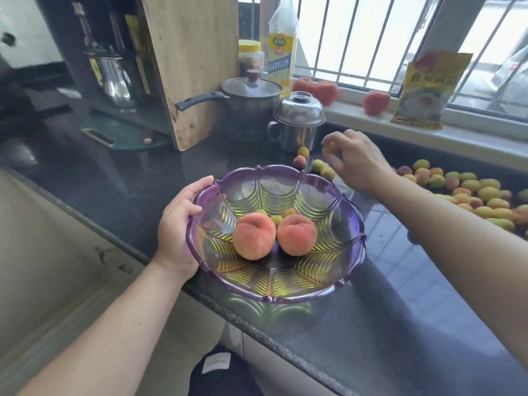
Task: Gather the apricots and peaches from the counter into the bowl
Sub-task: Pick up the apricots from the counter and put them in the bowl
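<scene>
The bowl (pixel 275 234), clear purple glass with a scalloped rim, sits at the front edge of the dark worktop (pixel 114 178), its near rim overhanging that edge a little. It opens straight up and is roughly round, so it has no long axis to speak of. Inside lie two peaches (pixel 254 235) side by side, touching, creases facing up, with about three small apricots behind them.

The left hand (pixel 178 232) grips the bowl's left rim, thumb hooked over the top and fingers curled beneath. The right hand (pixel 355 161) hovers over the worktop just beyond the bowl's far right rim, its fingertips pinching a small yellow apricot (pixel 328 148); the other fingers are loosely bent.

A few loose apricots (pixel 303 157) lie near a steel mug with a domed lid (pixel 297 124), and a large scatter of them (pixel 468 192) runs along the worktop's right side under the windowsill. Behind stand a lidded saucepan (pixel 251 101), a wooden cutting board (pixel 194 67) and an oil bottle (pixel 281 44).

Risks, as I judge them: with the bowl overhanging the edge, a loosened left grip or a hard drop could tip it off. An apricot released from height could bounce out off the glass, and round fruit nudged by the forearm could roll towards the front edge.
</scene>
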`<act>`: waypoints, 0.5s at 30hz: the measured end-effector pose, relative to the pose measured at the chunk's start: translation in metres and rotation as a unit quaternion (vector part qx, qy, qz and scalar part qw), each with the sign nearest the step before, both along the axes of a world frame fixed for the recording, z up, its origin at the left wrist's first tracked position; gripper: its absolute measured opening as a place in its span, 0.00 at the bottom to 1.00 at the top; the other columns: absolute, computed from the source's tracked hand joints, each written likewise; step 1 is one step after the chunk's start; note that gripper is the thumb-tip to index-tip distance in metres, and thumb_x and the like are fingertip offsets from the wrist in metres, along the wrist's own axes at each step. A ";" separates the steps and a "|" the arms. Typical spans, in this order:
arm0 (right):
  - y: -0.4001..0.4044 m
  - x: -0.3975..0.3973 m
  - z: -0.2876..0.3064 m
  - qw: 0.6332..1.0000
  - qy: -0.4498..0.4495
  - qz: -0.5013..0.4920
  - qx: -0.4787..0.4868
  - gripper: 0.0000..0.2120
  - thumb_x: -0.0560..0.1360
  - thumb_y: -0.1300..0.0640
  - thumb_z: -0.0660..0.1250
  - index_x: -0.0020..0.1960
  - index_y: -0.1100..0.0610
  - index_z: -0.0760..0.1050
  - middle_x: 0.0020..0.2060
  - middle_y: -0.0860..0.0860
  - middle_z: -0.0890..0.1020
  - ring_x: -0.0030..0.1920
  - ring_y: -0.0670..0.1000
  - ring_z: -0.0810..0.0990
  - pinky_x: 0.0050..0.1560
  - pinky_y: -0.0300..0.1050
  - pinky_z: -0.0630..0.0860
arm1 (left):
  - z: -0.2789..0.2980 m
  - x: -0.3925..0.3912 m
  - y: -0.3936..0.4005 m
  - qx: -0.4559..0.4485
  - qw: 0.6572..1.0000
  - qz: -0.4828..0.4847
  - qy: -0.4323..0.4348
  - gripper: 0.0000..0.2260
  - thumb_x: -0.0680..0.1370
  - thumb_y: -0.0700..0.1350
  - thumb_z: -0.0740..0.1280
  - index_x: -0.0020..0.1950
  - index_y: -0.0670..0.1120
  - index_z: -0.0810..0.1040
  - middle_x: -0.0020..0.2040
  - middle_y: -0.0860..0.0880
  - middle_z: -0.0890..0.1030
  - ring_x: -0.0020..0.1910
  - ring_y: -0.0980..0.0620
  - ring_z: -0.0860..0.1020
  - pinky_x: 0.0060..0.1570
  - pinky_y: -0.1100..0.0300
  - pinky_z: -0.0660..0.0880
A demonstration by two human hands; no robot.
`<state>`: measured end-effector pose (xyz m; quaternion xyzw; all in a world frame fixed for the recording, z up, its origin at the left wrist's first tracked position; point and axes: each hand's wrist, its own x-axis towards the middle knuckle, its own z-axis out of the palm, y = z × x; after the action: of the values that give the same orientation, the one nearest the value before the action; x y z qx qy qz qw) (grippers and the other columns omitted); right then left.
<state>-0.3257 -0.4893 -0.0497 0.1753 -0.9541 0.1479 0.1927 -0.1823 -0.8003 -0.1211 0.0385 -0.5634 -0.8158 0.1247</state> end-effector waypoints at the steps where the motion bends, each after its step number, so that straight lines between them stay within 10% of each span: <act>1: 0.002 0.010 0.011 0.998 -0.028 -0.014 -0.051 0.12 0.79 0.54 0.67 0.62 0.52 0.78 0.50 0.55 0.79 0.51 0.58 0.77 0.54 0.52 0.74 | 0.000 0.000 0.000 -0.003 1.000 0.001 0.002 0.24 0.74 0.44 0.59 0.68 0.44 0.83 0.64 0.41 0.85 0.66 0.42 0.83 0.65 0.44 0.79; 7: -0.008 0.094 0.072 0.966 -0.162 0.003 -0.201 0.13 0.77 0.58 0.71 0.60 0.49 0.80 0.48 0.49 0.84 0.43 0.54 0.86 0.45 0.54 0.85 | 0.005 0.006 0.005 -0.013 1.000 0.021 -0.003 0.23 0.73 0.42 0.59 0.64 0.47 0.85 0.64 0.43 0.85 0.67 0.42 0.82 0.68 0.43 0.79; 11: -0.021 0.145 0.092 0.953 -0.256 0.053 -0.151 0.12 0.79 0.54 0.69 0.60 0.43 0.81 0.49 0.42 0.82 0.45 0.40 0.81 0.44 0.33 0.78 | 0.011 0.032 0.023 -0.101 0.994 0.030 0.012 0.26 0.71 0.43 0.58 0.66 0.55 0.81 0.67 0.53 0.82 0.69 0.54 0.79 0.69 0.55 0.77; 15: -0.034 0.169 0.079 0.950 -0.311 0.032 -0.018 0.17 0.75 0.49 0.73 0.61 0.43 0.74 0.48 0.42 0.81 0.46 0.45 0.81 0.47 0.43 0.80 | 0.004 0.062 0.044 -0.073 0.996 0.045 0.031 0.30 0.69 0.43 0.60 0.71 0.61 0.74 0.70 0.58 0.77 0.67 0.61 0.78 0.61 0.64 0.76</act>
<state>-0.1570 -0.5235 0.0296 0.1474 -0.9577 0.2187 -0.1151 -0.1203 -0.7566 -0.1171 0.0289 -0.6149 -0.7670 0.1810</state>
